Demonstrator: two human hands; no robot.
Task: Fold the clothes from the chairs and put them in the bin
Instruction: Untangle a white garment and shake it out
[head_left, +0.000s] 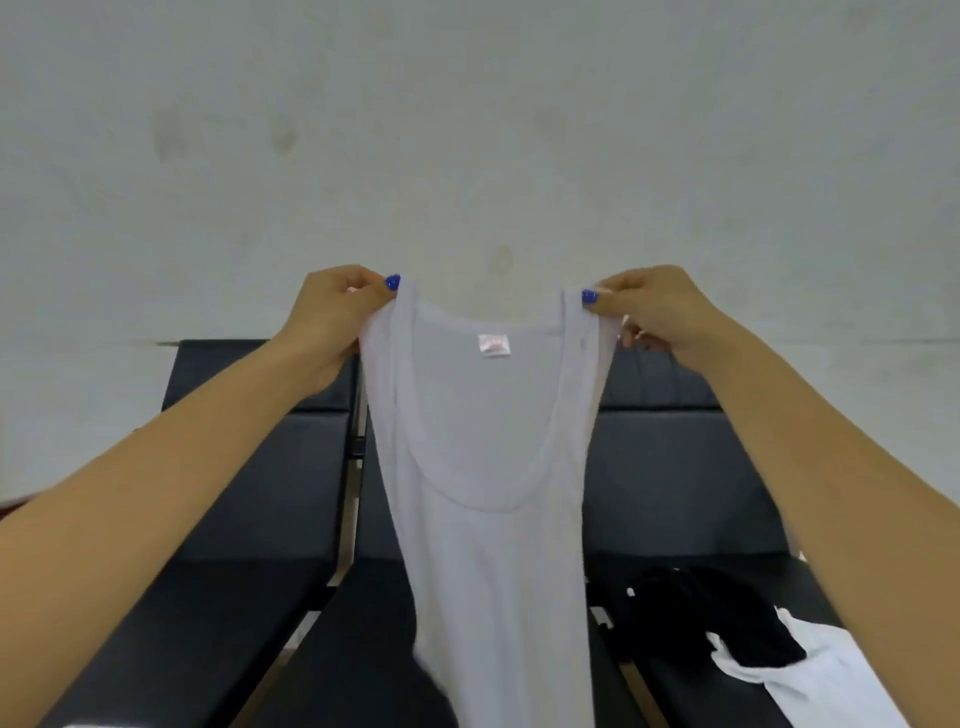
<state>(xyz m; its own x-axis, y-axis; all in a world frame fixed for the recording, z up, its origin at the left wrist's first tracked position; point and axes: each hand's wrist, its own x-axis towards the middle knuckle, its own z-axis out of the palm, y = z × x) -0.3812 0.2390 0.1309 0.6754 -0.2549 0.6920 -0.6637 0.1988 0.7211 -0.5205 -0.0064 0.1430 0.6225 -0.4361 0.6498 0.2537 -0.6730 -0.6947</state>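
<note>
At the lower right of the frame a black garment (711, 618) lay bunched on a black chair seat (691, 509), overlapping a white garment (831, 675) that ran off the bottom edge. Up the middle hung a white tank top (488, 519), held in the air over the gap between the chairs, its label facing the camera and its hem cut off below the frame. The left hand (332, 322) pinched one shoulder strap between thumb and fingers at centre left; the right hand (654, 317) pinched the other strap the same way at centre right. Behind them stood the chair backs and, farthest off, a plain pale wall (467, 130).

The thin fabric looked slippery and stretchy, so a strap could probably slide out of a light pinch, letting the top swing and twist. The lower part seemed to drape toward the seats, where it might drag or crease during folding.

No bin was in view, so its position could not be told. Whether the hem touched a seat was hidden, and the label's print was too blurred to read.
</note>
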